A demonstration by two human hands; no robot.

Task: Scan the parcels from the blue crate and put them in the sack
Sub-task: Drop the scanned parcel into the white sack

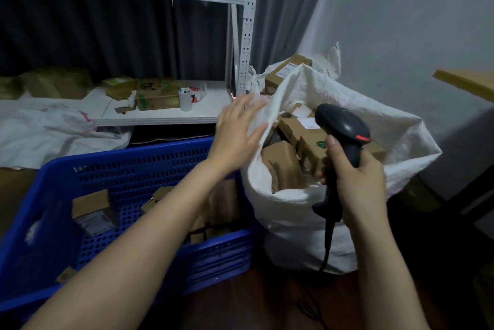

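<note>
The left forearm (139,236) lies nearest, reaching from the near left edge across the blue crate (128,158) toward the sack (307,212). The left hand (236,131) is at the sack's left rim, its fingers (250,106) straight and spread, holding nothing; they seem to touch or press the white cloth there, though the hand is slightly blurred. To the right, the right hand (355,182) has its fingers curled tight round the handle of the black scanner (342,126), whose head tilts over the sack's open mouth, thumb up along the grip. The sack stands just right of the crate, touching it, and is filled high with brown boxes (296,129). A few parcels (91,204) lie in the crate, near and to the left of the free fingers and below them; the clearest one sits tilted near the crate's left side, its long axis roughly left to right as far as can be told. The left hand is the nearer to them and the only free one, so the next pick likely falls to it, drawing back and down into the crate before the parcel is brought right to the scanner. Beyond the crate a white shelf (165,115) carries a cup (185,99) and flat cartons.
</note>
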